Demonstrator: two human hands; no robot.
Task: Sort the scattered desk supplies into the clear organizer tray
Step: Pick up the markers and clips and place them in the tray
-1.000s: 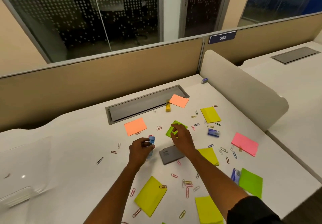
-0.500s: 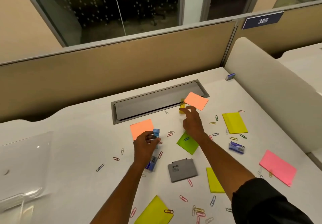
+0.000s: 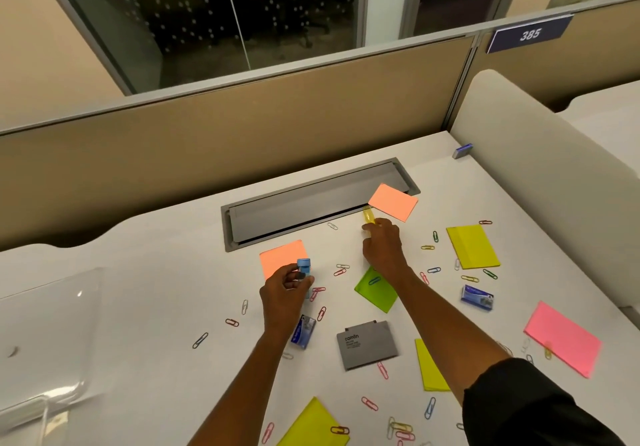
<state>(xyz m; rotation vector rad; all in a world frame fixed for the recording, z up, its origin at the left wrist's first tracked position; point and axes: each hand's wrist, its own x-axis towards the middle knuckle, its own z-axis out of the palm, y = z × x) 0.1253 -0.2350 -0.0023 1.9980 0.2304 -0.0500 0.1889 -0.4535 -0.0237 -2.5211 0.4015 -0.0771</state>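
My left hand (image 3: pixel 285 289) grips a small blue stapler-like item (image 3: pixel 304 268) upright above the desk, beside an orange sticky pad (image 3: pixel 278 258). My right hand (image 3: pixel 382 246) reaches far forward and pinches a small yellow item (image 3: pixel 368 216) at the edge of the cable slot, beside another orange sticky pad (image 3: pixel 393 202). The clear organizer tray (image 3: pixel 41 341) lies at the far left. Green (image 3: pixel 375 289), yellow (image 3: pixel 472 246) and pink (image 3: pixel 562 338) sticky pads and several coloured paper clips lie scattered on the white desk.
A grey box marked "comlin" (image 3: pixel 367 345) sits near my forearms. Blue staple boxes lie by my left wrist (image 3: pixel 304 331) and at right (image 3: pixel 477 297). A grey cable slot (image 3: pixel 318 203) runs along the back; a curved divider (image 3: pixel 540 182) bounds the right.
My right hand left the green pad and reached forward to the yellow item by the slot. My left hand kept the blue item. The camera moved closer to the desk.
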